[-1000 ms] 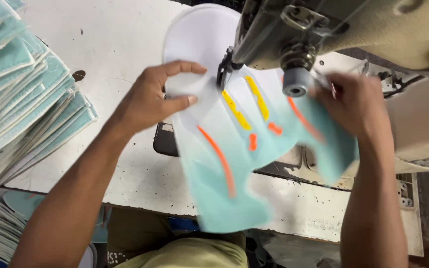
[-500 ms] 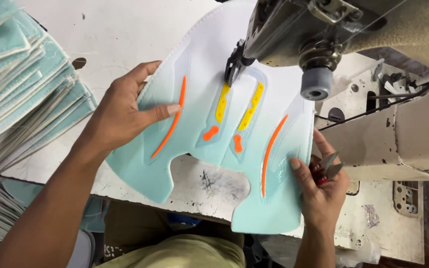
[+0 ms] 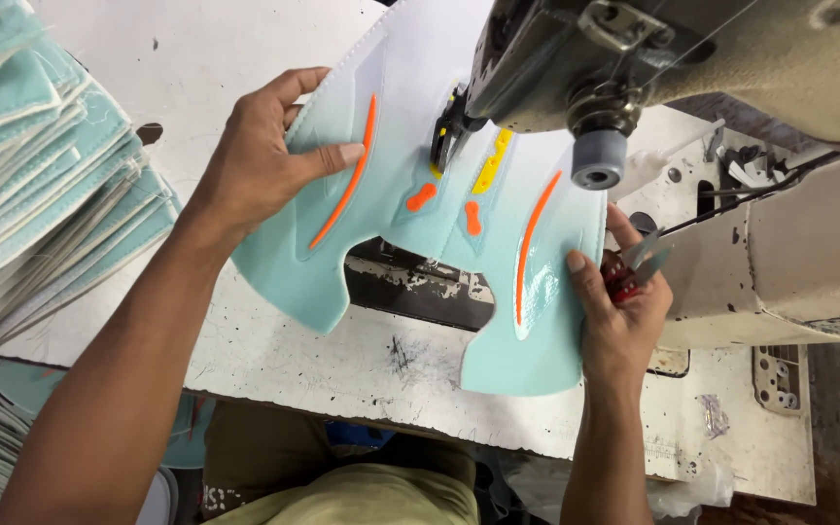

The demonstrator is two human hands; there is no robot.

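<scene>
While the pale turquoise shoe-upper panel point(image 3: 410, 243) lies spread on the white sewing table point(image 3: 362, 360), we record it as item one: a flat, winged piece with orange and yellow strips, its upper middle tucked under the head of the sewing machine point(image 3: 653, 58), at the presser foot point(image 3: 449, 126). We judge it is laid flat there so the seam line can sit at the needle. The left hand point(image 3: 264, 156) presses the panel's left wing, fingers over the top edge and thumb flat beside the long orange strip, a hold that seems meant to steady or turn the piece. The right hand point(image 3: 624, 301) pinches the right wing's outer edge with the thumb on top, and the same fist holds small thread snips point(image 3: 639, 267) with red handles, apparently kept in the palm so they are ready. The two hands are well apart, one on each wing, each closed on the panel. A tall stack of similar turquoise panels point(image 3: 41, 175) stands at the left, near the left forearm, some pieces below the table edge. Not made out: the needle itself, hidden behind the machine head; the panel's top edge, covered by the machine; how many fingers close around the snips; the stack's full height, cut off by the frame.
</scene>
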